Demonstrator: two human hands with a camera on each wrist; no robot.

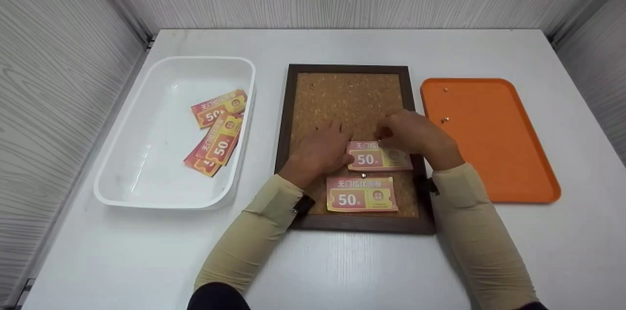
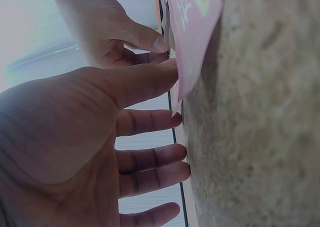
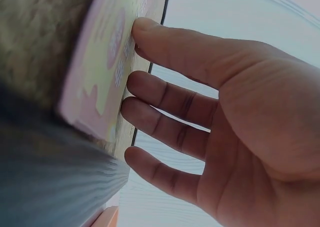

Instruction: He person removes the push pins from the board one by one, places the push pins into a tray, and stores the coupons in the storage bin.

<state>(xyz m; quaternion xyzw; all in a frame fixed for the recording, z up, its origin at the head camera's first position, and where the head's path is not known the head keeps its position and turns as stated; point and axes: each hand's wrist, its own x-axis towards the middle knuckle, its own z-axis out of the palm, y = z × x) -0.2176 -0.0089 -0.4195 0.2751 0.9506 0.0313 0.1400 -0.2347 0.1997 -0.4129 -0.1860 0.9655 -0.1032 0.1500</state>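
Observation:
A pink-and-yellow coupon [image 1: 364, 159] lies on a framed corkboard [image 1: 320, 97]. At its top edge my right hand [image 1: 415, 135] pinches a small shiny push pin [image 1: 379, 141], thumb and index finger together; the pin is mostly hidden by the fingers. My left hand [image 1: 320, 151] rests its fingers, spread and fairly straight, on the cork, with the thumb touching the coupon's left edge. In the left wrist view that coupon [image 2: 195, 42] stands slightly off the cork. Below it is a second coupon [image 1: 362, 198], with a silver push pin [image 1: 363, 175] at its top edge.
On the left stands a white bin [image 1: 146, 168] holding several overlapping coupons [image 1: 222, 139]. To the right lies an orange tray [image 1: 499, 153], with a few small pins [image 1: 445, 120] near its left side. Several pin-like spots show along the cork's upper part.

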